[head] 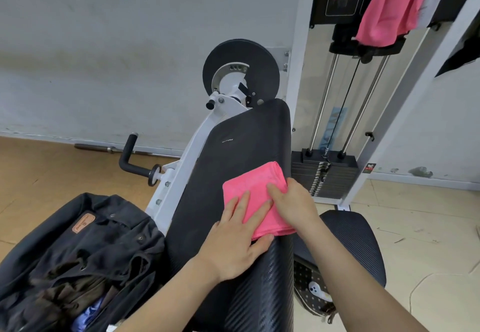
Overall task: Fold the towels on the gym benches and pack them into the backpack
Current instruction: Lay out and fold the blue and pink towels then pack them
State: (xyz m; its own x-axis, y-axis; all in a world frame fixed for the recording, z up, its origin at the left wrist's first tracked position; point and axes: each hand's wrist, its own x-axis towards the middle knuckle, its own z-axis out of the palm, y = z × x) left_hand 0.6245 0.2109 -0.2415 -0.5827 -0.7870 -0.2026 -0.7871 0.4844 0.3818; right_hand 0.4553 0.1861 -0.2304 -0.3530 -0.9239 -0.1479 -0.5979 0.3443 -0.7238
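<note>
A pink towel (pixel 255 186), folded into a small rectangle, lies on the black padded gym bench (pixel 233 144). My left hand (pixel 239 238) rests flat on its near left part, fingers straight and spread, the thumb under its near edge. My right hand (pixel 293 201) lies on the towel's right side with its fingers laid over the cloth. The black backpack (pixel 85 248) stands open at the lower left beside the bench, with dark and bluish cloth showing inside.
Another pink cloth (pixel 392 7) hangs on the weight machine at the top right, above the weight stack (pixel 324 178). A black mesh chair seat (pixel 353 240) stands to the right of the bench. A barbell (pixel 109 147) lies on the floor by the wall.
</note>
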